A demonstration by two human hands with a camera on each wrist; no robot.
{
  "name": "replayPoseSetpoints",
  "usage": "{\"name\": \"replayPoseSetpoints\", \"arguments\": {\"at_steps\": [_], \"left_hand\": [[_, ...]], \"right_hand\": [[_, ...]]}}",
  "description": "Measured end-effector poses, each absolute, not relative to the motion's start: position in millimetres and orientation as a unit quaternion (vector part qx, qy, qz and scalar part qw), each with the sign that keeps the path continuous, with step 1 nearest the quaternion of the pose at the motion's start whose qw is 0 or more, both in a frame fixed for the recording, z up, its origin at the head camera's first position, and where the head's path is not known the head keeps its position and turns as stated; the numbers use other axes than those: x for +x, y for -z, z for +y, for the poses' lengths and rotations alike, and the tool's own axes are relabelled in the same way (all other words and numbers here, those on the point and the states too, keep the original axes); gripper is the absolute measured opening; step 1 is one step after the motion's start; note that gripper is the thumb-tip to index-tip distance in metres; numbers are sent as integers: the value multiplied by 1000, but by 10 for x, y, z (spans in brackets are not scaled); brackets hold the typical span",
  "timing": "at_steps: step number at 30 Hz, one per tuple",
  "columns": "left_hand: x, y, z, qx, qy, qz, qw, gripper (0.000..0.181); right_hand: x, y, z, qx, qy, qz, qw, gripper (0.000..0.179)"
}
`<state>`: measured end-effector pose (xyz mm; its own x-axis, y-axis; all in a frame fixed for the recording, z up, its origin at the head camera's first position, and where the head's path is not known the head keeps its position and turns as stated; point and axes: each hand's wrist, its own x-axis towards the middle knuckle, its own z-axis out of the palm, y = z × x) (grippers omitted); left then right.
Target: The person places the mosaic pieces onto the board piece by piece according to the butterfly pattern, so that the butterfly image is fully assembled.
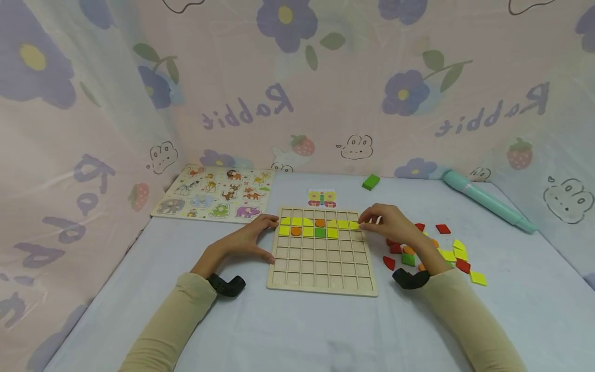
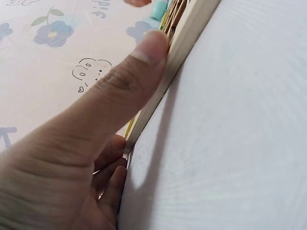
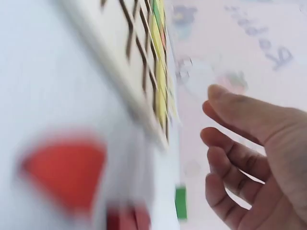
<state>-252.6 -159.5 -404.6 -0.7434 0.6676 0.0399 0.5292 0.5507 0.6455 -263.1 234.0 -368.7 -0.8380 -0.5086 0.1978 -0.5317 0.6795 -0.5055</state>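
A wooden grid board (image 1: 325, 268) lies flat on the table, two of its upper rows partly filled with yellow tiles (image 1: 284, 231), orange discs (image 1: 296, 232) and a green square (image 1: 320, 232). My left hand (image 1: 246, 240) rests along the board's left edge. In the left wrist view the thumb (image 2: 152, 48) presses the side of the frame, other fingers lower along it. At the upper right corner, my right hand (image 1: 388, 225) hovers with fingertips close to the end yellow tile (image 1: 354, 226). The right wrist view shows its thumb and fingers bent and apart, nothing between them.
Loose red, yellow, orange and green pieces (image 1: 478, 278) lie scattered right of the board. Behind it are a small butterfly pattern (image 1: 322, 199) and a green block (image 1: 371, 182). An animal puzzle board (image 1: 214, 194) sits back left, a teal tube (image 1: 488, 201) back right.
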Motion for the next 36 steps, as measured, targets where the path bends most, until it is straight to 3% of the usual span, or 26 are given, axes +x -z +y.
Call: {"name": "replayPoseSetpoints", "arguments": {"at_steps": [11,16,23,32,36], "left_hand": [[-2527,4050,-1595,337,-327,877,106,89],[-2526,4043,-1592,331,-322,880,108,89],[-2520,4036,-1587,337,-328,876,108,89],[-2526,4042,-1580,339,-330,874,109,88],[-2526,4049,-1588,340,-331,874,106,87]], "right_hand": [[-2311,3546,3275,150,-236,-960,25,20],[-2232,3542,3509,112,-192,-975,-15,26],[-2216,3643,3613,85,-182,-976,-80,37],[-2221,3671,3556,80,-191,-975,-82,31],[-2251,3620,3447,100,-189,-975,-58,30]]}}
